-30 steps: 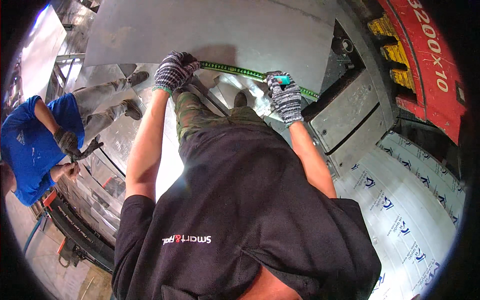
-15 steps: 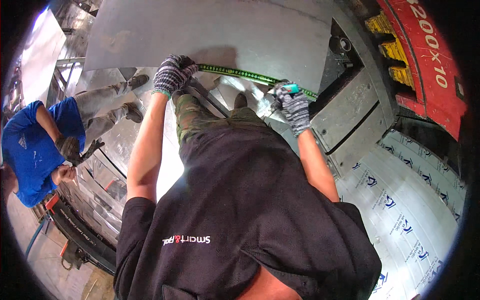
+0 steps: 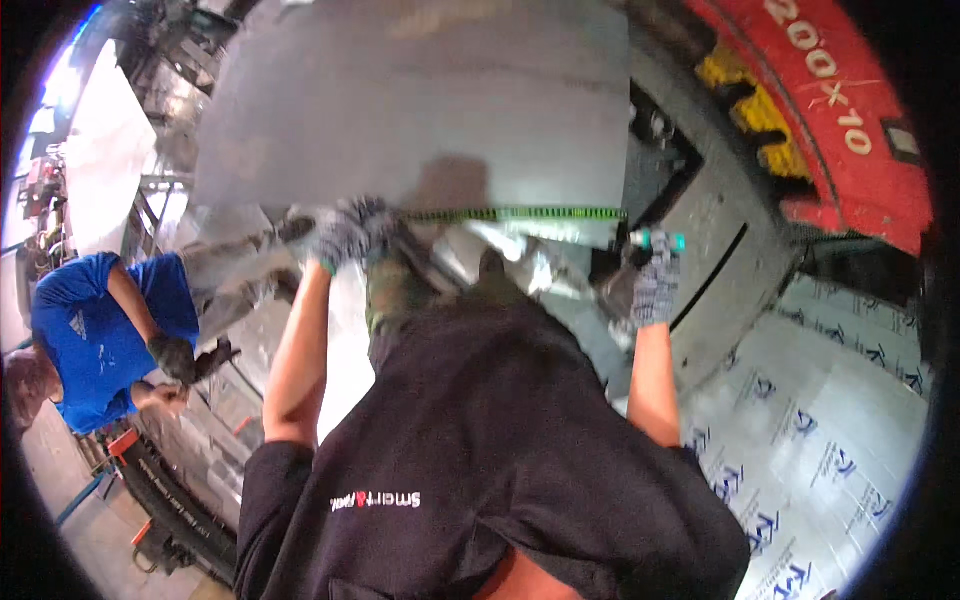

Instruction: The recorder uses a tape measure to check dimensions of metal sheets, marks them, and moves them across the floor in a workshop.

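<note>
My left hand [image 3: 355, 232], in a grey-and-black striped knit glove, is closed on a tape measure at the near edge of a large grey metal sheet [image 3: 420, 110]. Its green blade [image 3: 515, 213] runs rightward along that edge, ending near the sheet's right corner. The tape's case is hidden in my glove. My right hand [image 3: 655, 285], gloved alike, is just below and right of the blade's end, apart from it. Its fingers are closed on a small teal-and-white object [image 3: 660, 241], whose kind is too blurred to tell.
A red machine body [image 3: 840, 120] with yellow parts [image 3: 770, 130] stands at the far right. Film-covered sheets [image 3: 830, 420] lie at the lower right. At left, a person in a blue shirt [image 3: 105, 325] wears dark gloves. Black hose-like equipment [image 3: 170, 490] is at the lower left.
My right hand has come away from the blade, moving right and down. The blade has straightened along the sheet's edge. The whole view has shifted, the sheet appearing lower.
</note>
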`<state>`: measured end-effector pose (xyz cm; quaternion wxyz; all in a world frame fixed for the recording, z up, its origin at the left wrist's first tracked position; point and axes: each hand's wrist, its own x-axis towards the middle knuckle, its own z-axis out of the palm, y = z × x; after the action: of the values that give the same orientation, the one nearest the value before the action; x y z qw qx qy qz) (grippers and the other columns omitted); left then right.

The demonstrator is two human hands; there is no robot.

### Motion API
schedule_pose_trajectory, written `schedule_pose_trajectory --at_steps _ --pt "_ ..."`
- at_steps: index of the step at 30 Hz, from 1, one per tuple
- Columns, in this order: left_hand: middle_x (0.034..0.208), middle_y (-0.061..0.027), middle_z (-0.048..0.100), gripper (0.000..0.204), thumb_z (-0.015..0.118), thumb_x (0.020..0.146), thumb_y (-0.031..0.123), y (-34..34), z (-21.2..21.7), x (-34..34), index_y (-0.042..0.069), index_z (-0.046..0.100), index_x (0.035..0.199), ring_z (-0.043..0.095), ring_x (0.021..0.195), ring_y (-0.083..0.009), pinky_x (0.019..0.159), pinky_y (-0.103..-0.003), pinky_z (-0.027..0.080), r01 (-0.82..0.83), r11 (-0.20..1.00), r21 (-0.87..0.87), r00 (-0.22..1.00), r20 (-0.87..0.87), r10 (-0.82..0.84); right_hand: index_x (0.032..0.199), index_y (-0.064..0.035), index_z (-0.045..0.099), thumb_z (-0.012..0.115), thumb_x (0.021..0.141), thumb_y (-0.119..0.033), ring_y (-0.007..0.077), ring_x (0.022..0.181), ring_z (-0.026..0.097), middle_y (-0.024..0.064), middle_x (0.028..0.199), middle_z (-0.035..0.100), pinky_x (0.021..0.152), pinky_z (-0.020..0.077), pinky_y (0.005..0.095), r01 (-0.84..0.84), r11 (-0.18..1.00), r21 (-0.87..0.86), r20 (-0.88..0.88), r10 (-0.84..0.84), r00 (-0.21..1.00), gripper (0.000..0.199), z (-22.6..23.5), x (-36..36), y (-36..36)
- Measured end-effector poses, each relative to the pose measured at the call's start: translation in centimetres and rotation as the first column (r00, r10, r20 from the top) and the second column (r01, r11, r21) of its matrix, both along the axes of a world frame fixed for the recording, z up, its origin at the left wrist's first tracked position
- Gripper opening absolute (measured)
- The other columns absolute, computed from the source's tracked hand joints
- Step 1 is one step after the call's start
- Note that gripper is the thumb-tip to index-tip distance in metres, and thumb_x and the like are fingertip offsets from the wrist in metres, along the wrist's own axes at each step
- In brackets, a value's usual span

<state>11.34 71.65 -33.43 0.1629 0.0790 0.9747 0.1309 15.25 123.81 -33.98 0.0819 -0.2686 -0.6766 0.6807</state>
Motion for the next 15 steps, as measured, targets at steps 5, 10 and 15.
schedule_pose_trajectory --at_steps 5,10,15 --pt "0.124 -0.0174 0.068 0.027 0.058 0.101 0.021 2.6 3.4 4.6 0.011 0.071 0.122 0.067 0.098 -0.0344 0.088 -0.041 0.056 0.239 0.940 0.245 0.970 -0.097 -0.222 0.094 -0.0086 0.063 0.059 0.100 -0.029 0.0164 0.064 0.063 0.0050 0.078 0.066 0.057 0.0521 0.0315 0.194 0.942 -0.273 -0.034 -0.212 0.977 0.021 -1.6 -4.7 3.2" --pt "0.096 -0.0088 0.074 0.029 0.069 0.095 0.025 2.2 3.1 7.1 0.002 0.073 0.112 0.066 0.091 -0.0187 0.085 -0.034 0.052 -0.463 0.638 0.616 0.880 0.409 0.243 0.092 -0.0100 0.060 0.060 0.100 -0.038 0.0192 0.056 0.062 0.0069 0.072 0.065 0.049 0.0514 0.0333 0.121 0.982 -0.142 0.119 -0.104 0.987 0.029 -3.7 -8.7 3.6" --pt "0.098 -0.0017 0.069 0.031 0.067 0.097 0.027 -5.6 -1.2 7.2 0.005 0.070 0.118 0.061 0.087 -0.0120 0.078 -0.026 0.051 -0.605 0.213 0.767 0.704 0.391 0.592 0.086 -0.0112 0.059 0.061 0.098 -0.041 0.0139 0.045 0.051 0.0020 0.065 0.059 0.042 0.0393 0.0295 0.102 0.968 -0.230 0.205 -0.055 0.977 0.032 -4.9 -10.9 0.0"
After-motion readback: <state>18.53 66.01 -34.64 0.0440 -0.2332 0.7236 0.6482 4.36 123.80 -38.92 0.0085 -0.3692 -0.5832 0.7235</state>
